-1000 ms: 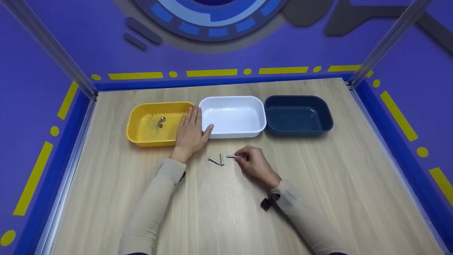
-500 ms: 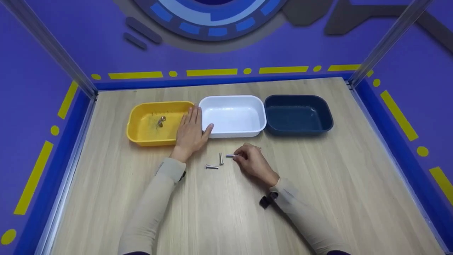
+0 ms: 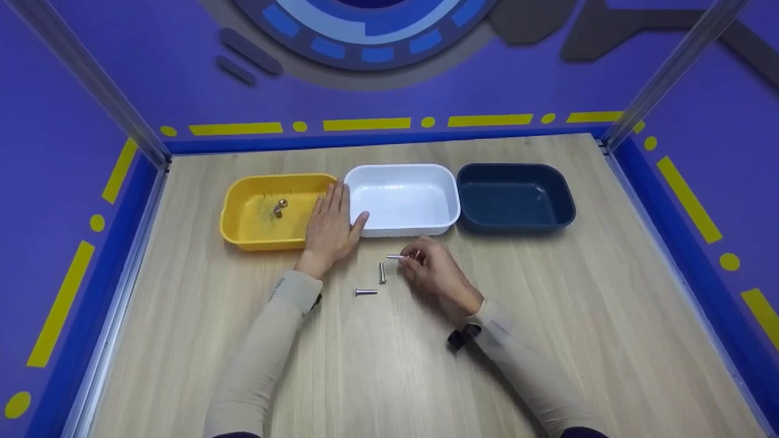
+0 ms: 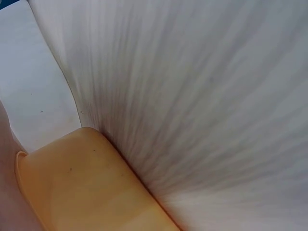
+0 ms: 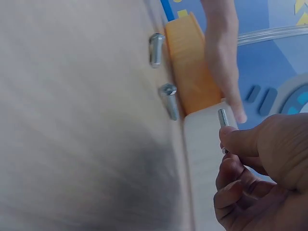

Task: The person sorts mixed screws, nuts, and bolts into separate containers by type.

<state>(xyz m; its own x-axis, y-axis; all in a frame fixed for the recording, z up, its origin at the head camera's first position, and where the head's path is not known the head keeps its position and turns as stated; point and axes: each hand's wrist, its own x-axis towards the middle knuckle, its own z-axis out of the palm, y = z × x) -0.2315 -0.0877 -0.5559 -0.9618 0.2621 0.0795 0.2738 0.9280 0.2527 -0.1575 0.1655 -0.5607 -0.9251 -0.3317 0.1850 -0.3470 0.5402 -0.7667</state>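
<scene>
We pinch a silver bolt (image 3: 397,257) in our right hand (image 3: 435,274), lifted just off the wooden table (image 3: 548,316), near the white tray (image 3: 401,198). Two more bolts (image 3: 374,283) lie just left. Our left hand (image 3: 330,225) rests flat, fingers straight, on the yellow tray (image 3: 261,210); a dark blue tray (image 3: 514,198) sits far right.

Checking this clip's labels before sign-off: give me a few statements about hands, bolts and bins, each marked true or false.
1. The right hand pinches a silver bolt. True.
2. The left hand holds a bolt. False: it rests flat where the yellow bin meets the white bin.
3. Two bolts lie on the wooden table. True.
4. The dark blue bin holds bolts. False: none are visible inside.
5. The yellow bin is empty. False: small brass-coloured parts lie inside.
</scene>
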